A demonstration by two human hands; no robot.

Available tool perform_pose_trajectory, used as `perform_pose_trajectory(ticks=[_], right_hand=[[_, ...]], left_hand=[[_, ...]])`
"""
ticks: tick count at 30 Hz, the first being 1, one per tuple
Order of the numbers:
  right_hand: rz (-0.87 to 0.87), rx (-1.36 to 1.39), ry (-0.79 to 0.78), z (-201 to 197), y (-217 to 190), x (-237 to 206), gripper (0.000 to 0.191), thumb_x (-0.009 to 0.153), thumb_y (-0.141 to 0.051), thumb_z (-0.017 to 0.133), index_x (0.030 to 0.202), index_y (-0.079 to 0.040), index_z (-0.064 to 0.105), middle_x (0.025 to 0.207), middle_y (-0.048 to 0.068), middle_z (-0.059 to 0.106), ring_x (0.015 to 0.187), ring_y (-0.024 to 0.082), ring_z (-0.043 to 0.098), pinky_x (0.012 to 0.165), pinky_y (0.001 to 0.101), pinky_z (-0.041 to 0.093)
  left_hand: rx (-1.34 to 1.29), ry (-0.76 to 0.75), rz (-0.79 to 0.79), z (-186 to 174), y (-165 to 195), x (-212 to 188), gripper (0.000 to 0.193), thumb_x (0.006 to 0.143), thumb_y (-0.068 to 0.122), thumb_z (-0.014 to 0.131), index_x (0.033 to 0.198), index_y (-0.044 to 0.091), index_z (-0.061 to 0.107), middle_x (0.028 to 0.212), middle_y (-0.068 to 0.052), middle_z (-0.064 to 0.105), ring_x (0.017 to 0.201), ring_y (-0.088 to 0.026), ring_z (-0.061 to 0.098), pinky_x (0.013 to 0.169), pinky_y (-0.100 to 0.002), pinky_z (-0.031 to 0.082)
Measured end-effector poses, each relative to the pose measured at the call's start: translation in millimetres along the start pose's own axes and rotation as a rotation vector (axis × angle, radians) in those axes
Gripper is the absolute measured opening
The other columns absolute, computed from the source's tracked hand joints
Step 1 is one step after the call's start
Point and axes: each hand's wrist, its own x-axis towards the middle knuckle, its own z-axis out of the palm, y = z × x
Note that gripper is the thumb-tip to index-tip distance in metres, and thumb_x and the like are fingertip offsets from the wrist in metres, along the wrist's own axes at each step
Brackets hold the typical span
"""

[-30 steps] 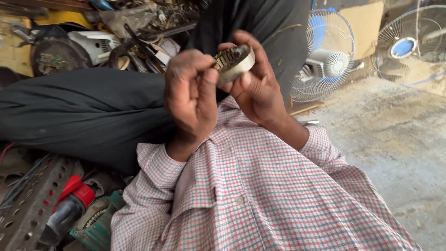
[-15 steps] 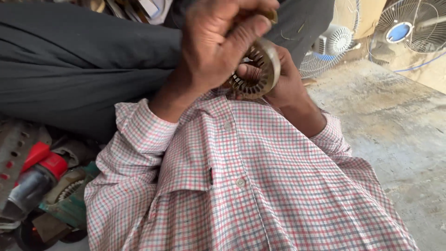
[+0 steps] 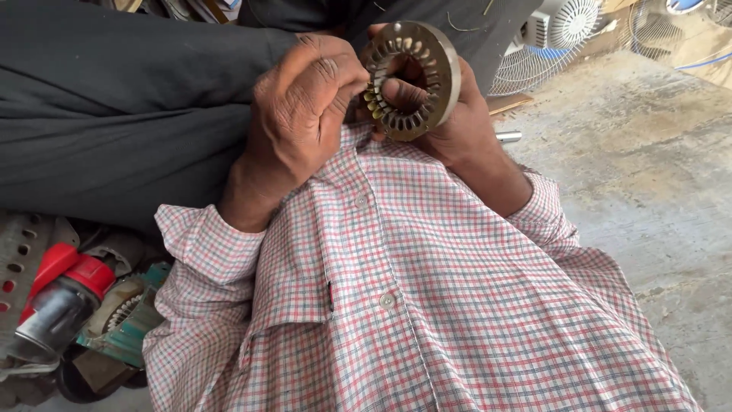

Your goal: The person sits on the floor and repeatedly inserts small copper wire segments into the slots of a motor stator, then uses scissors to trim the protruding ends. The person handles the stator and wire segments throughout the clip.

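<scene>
A round metal stator ring with slots around its inner edge is held up in front of my chest, its open face turned toward me. My right hand cups it from behind, with a finger poking through the centre hole. My left hand pinches at the ring's left inner slots with thumb and fingertips. Both wrists come out of the sleeves of a red and white checked shirt. My dark trouser leg lies behind the hands.
A red and grey canister-like tool and a teal motor part lie at lower left beside a perforated metal piece. Fan guards and a white fan motor stand at upper right on the concrete floor.
The ring has turned from edge-on to face-on and sits lower and more central in view. My left hand moved from covering it to picking at its left inner slots.
</scene>
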Motion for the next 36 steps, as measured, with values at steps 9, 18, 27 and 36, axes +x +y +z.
perform_pose_trajectory(ticks=[9, 18, 27, 36], right_hand=[[-0.147, -0.204, -0.019, -5, 15, 3, 0.035, 0.115, -0.014, 0.069, 0.145, -0.001, 0.057, 0.111, 0.007, 0.072, 0.091, 0.011, 0.073, 0.077, 0.0259, 0.065], [-0.057, 0.003, 0.026, 4, 11, 9, 0.044, 0.109, -0.014, 0.07, 0.149, -0.003, 0.054, 0.116, 0.009, 0.071, 0.089, 0.015, 0.075, 0.073, 0.0296, 0.068], [-0.075, -0.083, 0.073, 2, 17, 10, 0.046, 0.107, -0.015, 0.072, 0.148, -0.002, 0.055, 0.11, 0.008, 0.071, 0.088, 0.016, 0.075, 0.072, 0.0307, 0.069], [-0.113, -0.258, 0.076, -5, 22, 8, 0.045, 0.106, -0.022, 0.074, 0.145, -0.005, 0.058, 0.111, 0.005, 0.074, 0.093, 0.012, 0.074, 0.081, 0.0275, 0.067]], left_hand=[[0.33, -0.161, 0.159, -6, 2, 11, 0.012, 0.106, -0.007, 0.059, 0.116, -0.008, 0.065, 0.11, -0.018, 0.064, 0.099, -0.027, 0.071, 0.082, -0.033, 0.064], [0.072, -0.081, 0.023, -22, -3, 12, 0.033, 0.098, 0.0, 0.082, 0.125, -0.006, 0.065, 0.119, -0.019, 0.067, 0.103, -0.024, 0.073, 0.086, -0.031, 0.067], [0.013, -0.022, 0.017, -7, -23, -2, 0.019, 0.101, -0.005, 0.081, 0.116, 0.0, 0.071, 0.107, -0.014, 0.073, 0.097, -0.023, 0.078, 0.081, -0.027, 0.068], [0.019, -0.052, 0.012, -16, -25, -1, 0.016, 0.1, -0.003, 0.082, 0.113, -0.001, 0.072, 0.104, -0.014, 0.074, 0.095, -0.023, 0.078, 0.077, -0.028, 0.067]])
